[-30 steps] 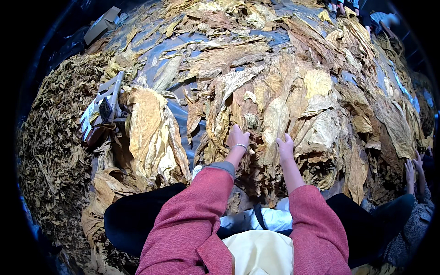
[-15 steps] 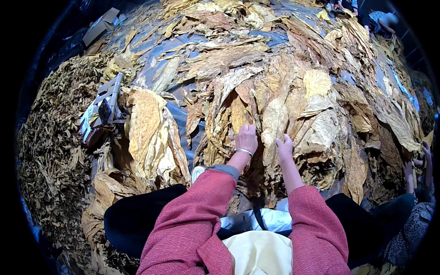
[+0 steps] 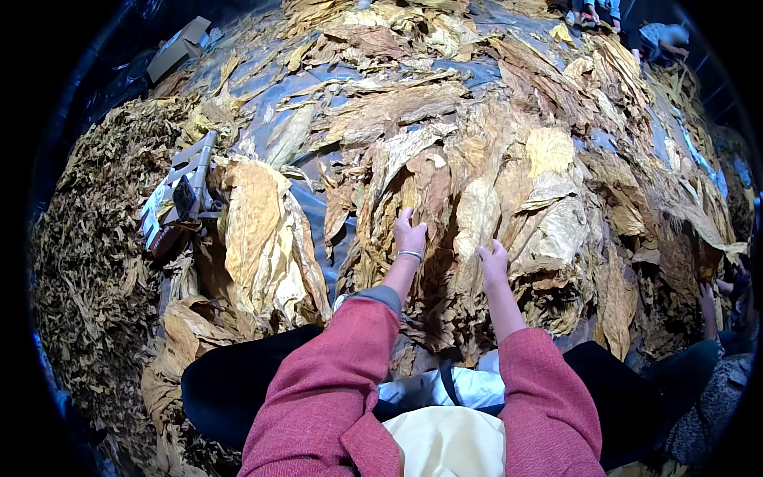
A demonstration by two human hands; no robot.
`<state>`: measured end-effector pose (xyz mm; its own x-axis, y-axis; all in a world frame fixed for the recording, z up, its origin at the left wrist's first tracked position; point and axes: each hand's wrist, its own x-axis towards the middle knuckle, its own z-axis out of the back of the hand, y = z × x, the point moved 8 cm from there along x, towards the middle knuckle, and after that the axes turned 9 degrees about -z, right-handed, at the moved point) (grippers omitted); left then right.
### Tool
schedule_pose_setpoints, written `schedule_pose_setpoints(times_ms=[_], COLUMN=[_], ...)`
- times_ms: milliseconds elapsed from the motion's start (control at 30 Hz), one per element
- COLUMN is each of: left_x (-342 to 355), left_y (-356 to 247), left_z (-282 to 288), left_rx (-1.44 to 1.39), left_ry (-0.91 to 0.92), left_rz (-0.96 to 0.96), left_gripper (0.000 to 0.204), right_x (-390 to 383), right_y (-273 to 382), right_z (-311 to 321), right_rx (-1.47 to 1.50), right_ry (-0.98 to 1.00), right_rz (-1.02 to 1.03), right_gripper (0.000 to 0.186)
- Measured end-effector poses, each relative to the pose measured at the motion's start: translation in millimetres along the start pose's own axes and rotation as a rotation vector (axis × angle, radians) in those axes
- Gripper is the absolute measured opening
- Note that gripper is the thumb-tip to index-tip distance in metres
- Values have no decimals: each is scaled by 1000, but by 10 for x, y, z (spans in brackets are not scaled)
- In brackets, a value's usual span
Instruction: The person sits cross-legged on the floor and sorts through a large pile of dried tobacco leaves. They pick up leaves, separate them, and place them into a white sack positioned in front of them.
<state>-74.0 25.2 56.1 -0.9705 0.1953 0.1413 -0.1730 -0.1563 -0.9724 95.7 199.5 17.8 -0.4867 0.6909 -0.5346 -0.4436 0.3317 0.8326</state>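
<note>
My left hand [image 3: 410,235], with a bracelet at the wrist, lies against a pile of dried tobacco leaves [image 3: 477,199] in front of me. Its thumb stands apart from the fingers, which touch a narrow yellow-brown leaf [image 3: 408,191]. Just right of that leaf a reddish-brown leaf [image 3: 434,189] shows. At the near right of the pile is my right hand [image 3: 494,262], thumb and fingers spread beside a long pale leaf [image 3: 477,213]. Nothing shows between its fingers. Below the hands, the pile's near edge is dark and crumpled.
Large tan leaves [image 3: 258,222] lie to the left, beside a grey plastic crate-like object [image 3: 191,171]. Shredded brown leaf [image 3: 103,238] is heaped at far left. A cardboard box [image 3: 179,49] stands at the back left. Another person's hand [image 3: 706,298] is at right; more people are at the far right.
My left hand has shifted left, and the yellow-brown leaf has moved left with it, baring more of the reddish-brown leaf. My right hand has barely moved, slightly lower.
</note>
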Motion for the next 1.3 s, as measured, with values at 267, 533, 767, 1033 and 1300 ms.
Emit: schedule_pose_setpoints(times_ms=[267,533,767,1033,1300], left_x=[69,-701,-818,-758,-631], left_y=[-1530,-732,-812,-813,-679], left_z=[-320,-824,-871,-805,-743], left_rx=[661,931,856,727,578], left_ry=[86,595,617,570,452], left_rz=[-705,-618,-633,-510,-409], left_gripper=[30,34,32,14,20], right_x=[99,41,29,-31,-44], right_y=[-76,-67,-31,21,46], right_z=[42,-11,10,-53,-3], right_rx=[205,319,285,343,220], right_ry=[9,14,7,68,23], right_rz=[-71,-70,-57,-57,-41], right_gripper=[58,53,52,57,72])
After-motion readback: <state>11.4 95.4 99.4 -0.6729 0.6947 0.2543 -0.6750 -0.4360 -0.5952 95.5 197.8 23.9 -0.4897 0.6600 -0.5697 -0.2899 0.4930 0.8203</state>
